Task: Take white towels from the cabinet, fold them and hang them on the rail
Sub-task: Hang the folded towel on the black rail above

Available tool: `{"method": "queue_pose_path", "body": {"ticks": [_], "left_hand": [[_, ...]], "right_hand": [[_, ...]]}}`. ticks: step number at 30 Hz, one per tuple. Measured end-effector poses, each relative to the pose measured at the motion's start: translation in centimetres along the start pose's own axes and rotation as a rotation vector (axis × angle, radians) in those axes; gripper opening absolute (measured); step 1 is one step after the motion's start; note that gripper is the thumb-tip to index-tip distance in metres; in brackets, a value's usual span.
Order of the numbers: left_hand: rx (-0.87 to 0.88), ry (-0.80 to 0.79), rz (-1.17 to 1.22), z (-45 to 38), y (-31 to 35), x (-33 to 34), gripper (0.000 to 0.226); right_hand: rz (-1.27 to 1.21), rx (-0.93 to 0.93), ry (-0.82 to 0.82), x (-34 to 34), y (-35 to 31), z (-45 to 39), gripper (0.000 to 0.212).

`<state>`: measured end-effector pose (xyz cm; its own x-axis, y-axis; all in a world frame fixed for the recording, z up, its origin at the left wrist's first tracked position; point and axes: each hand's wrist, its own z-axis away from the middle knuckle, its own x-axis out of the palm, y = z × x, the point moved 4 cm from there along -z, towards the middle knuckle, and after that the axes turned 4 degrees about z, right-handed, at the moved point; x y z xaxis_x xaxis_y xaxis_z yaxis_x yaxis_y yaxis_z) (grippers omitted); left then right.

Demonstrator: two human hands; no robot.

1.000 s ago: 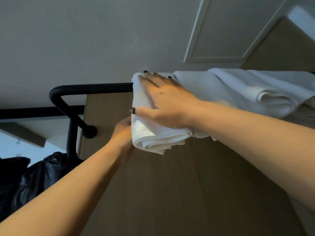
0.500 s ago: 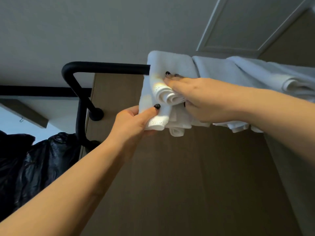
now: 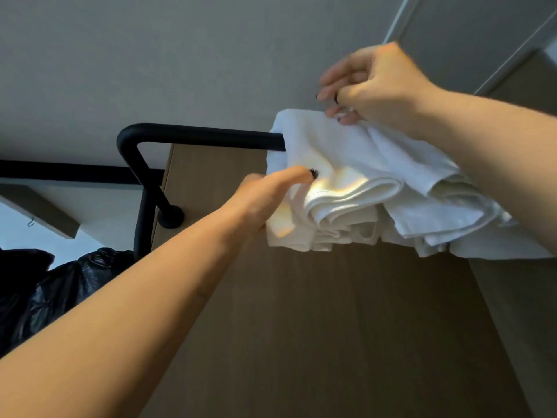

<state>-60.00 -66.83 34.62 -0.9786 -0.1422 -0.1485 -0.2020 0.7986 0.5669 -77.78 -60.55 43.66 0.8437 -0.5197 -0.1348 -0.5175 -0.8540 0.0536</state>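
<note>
Rail (image 3: 208,135) bare toward 9 o'clock | left hand (image 3: 265,200) pinches folded white towel (image 3: 337,164) | right hand (image 3: 376,86) loosely curled, touching towel top at 1 o'clock

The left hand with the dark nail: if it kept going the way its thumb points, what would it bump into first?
The left hand already has its thumb against the folded white towel draped over the black rail, so it would press further into that towel. What lies behind the towel is hidden.
</note>
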Motion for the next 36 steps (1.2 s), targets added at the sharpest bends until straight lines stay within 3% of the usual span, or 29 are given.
{"method": "queue_pose_path", "body": {"ticks": [3, 5, 7, 12, 20, 25, 32, 36], "left_hand": [[0.031, 0.022, -0.062, -0.1, -0.1, 0.8, 0.04], [0.046, 0.005, -0.069, 0.0, -0.5, 1.2, 0.036], [0.042, -0.036, -0.036, -0.2, -0.8, 1.2, 0.033], [-0.011, -0.162, 0.095, -1.5, -1.0, 0.9, 0.055], [0.062, 0.022, 0.036, -0.6, -1.5, 0.4, 0.04], [0.068, 0.073, 0.004, 0.1, -1.5, 0.5, 0.039], [0.067, 0.104, -0.144, 1.5, -0.9, 0.1, 0.038], [0.123, 0.163, -0.271, 2.5, 0.1, -0.3, 0.061]], "right_hand": [[0.253, -0.057, 0.127, 2.0, -0.3, -4.1, 0.021], [0.378, -0.006, 0.013, 4.3, 0.0, -5.4, 0.022], [0.417, 0.088, -0.15, 6.7, 0.7, -5.7, 0.036], [0.484, 0.137, -0.166, 8.2, 1.3, -5.5, 0.05], [0.477, 0.119, -0.254, 8.1, 1.2, -5.3, 0.09], [0.59, 0.065, -0.138, 8.2, 1.1, -5.0, 0.064], [0.59, -0.021, -0.182, 7.4, 1.1, -2.5, 0.068], [0.54, -0.065, -0.23, 6.5, 0.7, 0.0, 0.06]]}}
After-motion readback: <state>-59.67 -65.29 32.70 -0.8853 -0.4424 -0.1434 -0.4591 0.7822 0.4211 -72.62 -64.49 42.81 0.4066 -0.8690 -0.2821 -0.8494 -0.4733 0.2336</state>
